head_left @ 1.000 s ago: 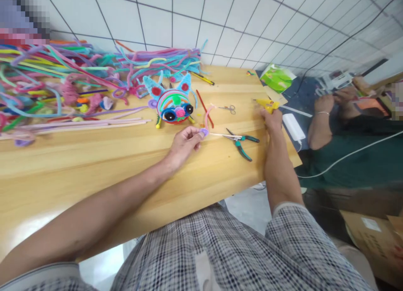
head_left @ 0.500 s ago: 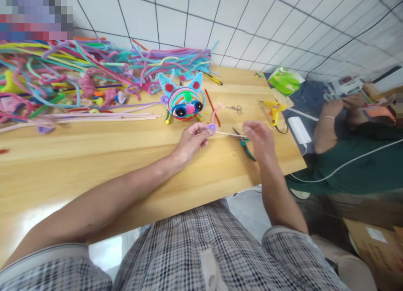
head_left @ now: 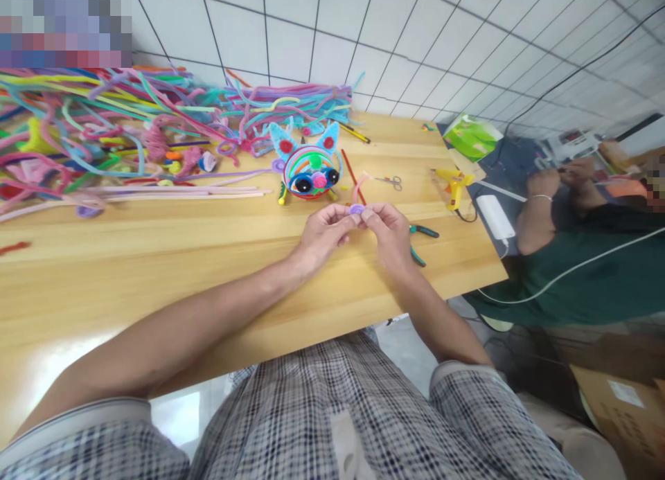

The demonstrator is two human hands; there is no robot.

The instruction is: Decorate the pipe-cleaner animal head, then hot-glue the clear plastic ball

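My left hand (head_left: 327, 232) pinches a small purple pipe-cleaner coil (head_left: 357, 208) between thumb and fingers. On the coil's other side, my right hand (head_left: 387, 234) is closed on it, the two thumbs almost meeting. A pink pipe-cleaner strand (head_left: 357, 188) rises just behind the coil; whether it joins the coil I cannot tell. Beyond my hands stands a colourful pipe-cleaner animal (head_left: 310, 168) with blue ears and black eyes. Green-handled pliers (head_left: 424, 232) lie right of my right hand, their jaws hidden behind it.
Heaped pipe cleaners (head_left: 171, 113) cover the back left of the table (head_left: 208, 237). Small scissors (head_left: 392, 182), a red pipe cleaner (head_left: 350, 167) and a yellow glue gun (head_left: 453, 183) lie to the right. A white power adapter (head_left: 495, 217) and another person's arm (head_left: 537, 217) are beyond the right edge.
My right hand has moved left from above the pliers to the coil. The pale strand that stretched between my hands is out of sight. More of the pliers' handles shows.
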